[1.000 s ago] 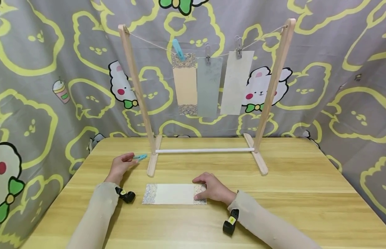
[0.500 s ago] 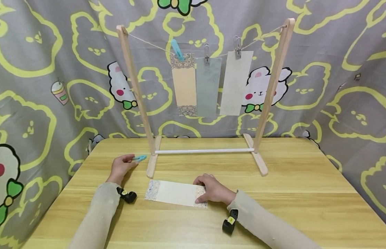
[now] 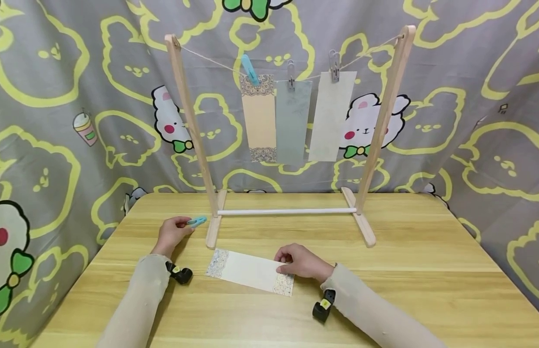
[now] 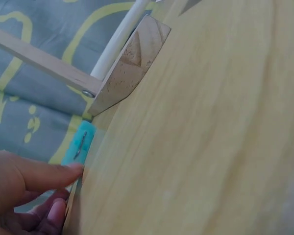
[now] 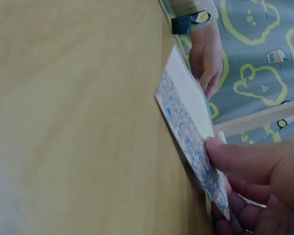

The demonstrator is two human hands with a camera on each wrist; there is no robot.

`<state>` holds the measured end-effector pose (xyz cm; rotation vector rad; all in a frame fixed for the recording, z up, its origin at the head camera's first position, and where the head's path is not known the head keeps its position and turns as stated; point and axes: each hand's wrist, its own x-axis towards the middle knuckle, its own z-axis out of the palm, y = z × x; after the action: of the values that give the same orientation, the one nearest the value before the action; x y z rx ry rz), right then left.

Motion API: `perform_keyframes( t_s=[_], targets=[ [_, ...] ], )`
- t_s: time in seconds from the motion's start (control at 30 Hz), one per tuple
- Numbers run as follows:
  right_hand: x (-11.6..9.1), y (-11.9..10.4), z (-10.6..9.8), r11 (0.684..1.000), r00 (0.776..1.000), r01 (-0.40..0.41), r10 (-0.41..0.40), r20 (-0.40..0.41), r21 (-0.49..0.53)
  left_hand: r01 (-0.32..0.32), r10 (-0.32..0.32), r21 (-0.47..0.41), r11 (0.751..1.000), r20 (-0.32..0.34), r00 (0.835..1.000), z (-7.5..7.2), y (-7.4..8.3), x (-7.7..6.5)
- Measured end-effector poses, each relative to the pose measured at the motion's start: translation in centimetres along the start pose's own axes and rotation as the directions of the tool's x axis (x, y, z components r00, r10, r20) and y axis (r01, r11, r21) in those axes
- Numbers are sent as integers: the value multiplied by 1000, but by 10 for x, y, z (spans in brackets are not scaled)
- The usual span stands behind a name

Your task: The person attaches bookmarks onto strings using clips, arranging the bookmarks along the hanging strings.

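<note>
Between thumb and fingers, my left hand [image 3: 171,235] pinches a light blue clothespin [image 3: 197,221], just left of the rack's left foot. My right hand [image 3: 305,262] grips the right end of a cream paper strip [image 3: 252,270] with patterned ends. In the right wrist view the thumb lies on the strip's patterned end [image 5: 191,134] and the fingers are under it. The strip slants low over the table, its far end toward the left hand. The left wrist view shows the clothespin [image 4: 79,144] close to the tabletop, with part of it hidden by the thumb.
A wooden rack [image 3: 191,125] with a white crossbar [image 3: 286,211] stands at the back. From its string hang a tan patterned strip [image 3: 259,121], a grey-green strip [image 3: 292,123] and a cream strip [image 3: 332,116], held by a blue clothespin [image 3: 250,70] and two clear clips [image 3: 334,67].
The paper strip has turned: its left end has moved back, its right end toward the front. The right hand has shifted slightly to the right with it. The left hand stays almost in place.
</note>
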<state>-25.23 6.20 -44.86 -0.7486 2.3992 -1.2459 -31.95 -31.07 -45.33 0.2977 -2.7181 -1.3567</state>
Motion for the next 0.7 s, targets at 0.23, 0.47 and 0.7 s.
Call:
perform_keyframes(
  t_s=[0.23, 0.47, 0.7],
  targets=[
    [-2, 2, -6, 995, 1000, 16, -17, 12, 95, 33, -32, -96, 995, 11, 999, -2, -3, 0],
    [-1, 4, -9, 988, 1000, 8, -6, -9, 152, 61, -55, -237, 970, 31, 998, -6, -4, -2],
    [1, 7, -9, 984, 999, 18, -13, -29, 180, 58, -68, -333, 941, -18, 998, -11, 0, -6]
  ],
)
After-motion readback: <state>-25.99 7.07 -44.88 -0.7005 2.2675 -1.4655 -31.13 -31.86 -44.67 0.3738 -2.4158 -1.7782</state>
